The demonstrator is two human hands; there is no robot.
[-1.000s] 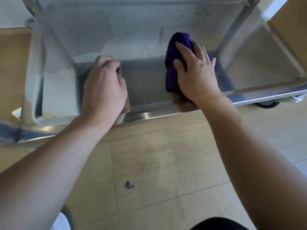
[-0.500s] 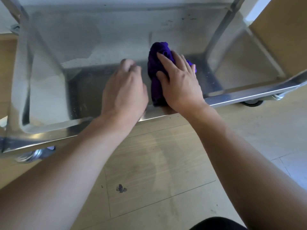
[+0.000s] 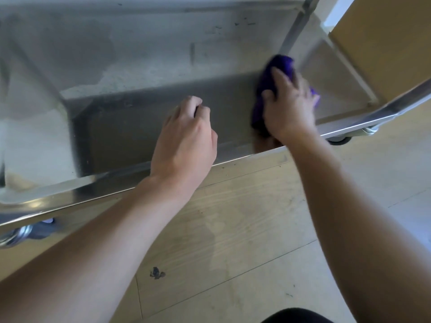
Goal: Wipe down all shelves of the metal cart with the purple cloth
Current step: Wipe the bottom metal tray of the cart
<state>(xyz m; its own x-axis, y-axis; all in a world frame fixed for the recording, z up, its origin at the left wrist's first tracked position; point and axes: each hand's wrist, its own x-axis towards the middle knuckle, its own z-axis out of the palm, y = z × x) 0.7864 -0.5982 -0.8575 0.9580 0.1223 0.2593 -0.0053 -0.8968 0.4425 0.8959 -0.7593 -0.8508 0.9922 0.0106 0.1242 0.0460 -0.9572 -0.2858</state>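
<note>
The metal cart's bottom shelf (image 3: pixel 130 127) fills the upper half of the view, dull and smudged, with a shiny front rim (image 3: pixel 235 157). A bunched purple cloth (image 3: pixel 283 64) lies on the shelf near its right end, beside the right rear post (image 3: pixel 295 29). My right hand (image 3: pixel 289 110) lies on top of the cloth and presses it down with fingers spread; the hand and cloth are motion-blurred. My left hand (image 3: pixel 186 138) is over the middle of the shelf just behind the front rim, fingers curled under, holding nothing.
Caster wheels show under the cart at the left (image 3: pixel 21 234) and right (image 3: pixel 340 139). A wooden panel (image 3: pixel 382 38) stands to the right of the cart. Wood-look floor (image 3: pixel 233 229) with a dark spot (image 3: pixel 156 273) lies in front.
My right hand has swept the cloth to the right along the shelf, away from my left hand. The left hand stays near the front rim with fingers still curled.
</note>
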